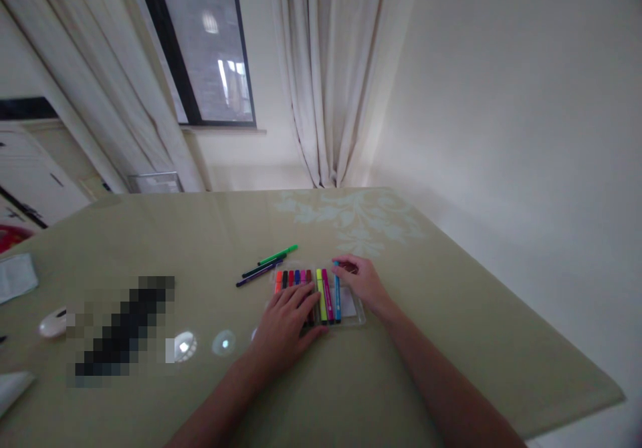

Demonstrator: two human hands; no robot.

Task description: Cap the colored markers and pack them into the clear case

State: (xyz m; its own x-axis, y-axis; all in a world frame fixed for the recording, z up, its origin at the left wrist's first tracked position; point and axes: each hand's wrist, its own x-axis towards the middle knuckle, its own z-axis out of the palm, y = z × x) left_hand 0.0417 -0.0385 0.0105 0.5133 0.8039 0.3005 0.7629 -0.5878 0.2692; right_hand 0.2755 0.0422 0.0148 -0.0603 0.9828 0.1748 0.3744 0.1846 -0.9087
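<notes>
Blue felt-tip marker (338,301) is lying over the clear plastic case (360,314), its far end sitting in the grip of the right hand (365,279); thumb and fingers are closing together on that tip. Just left of the gripped marker, a magenta marker (328,297) and a yellow marker (322,297) are resting side by side, while a white card (347,303) is showing to its right. Farther left of the grip, the left hand (285,317) is pressing nothing between its fingers, spreading them loosely across a row of markers (296,277). Beyond that hand, a green marker (278,255) and two dark markers (259,272) are lying loose.
</notes>
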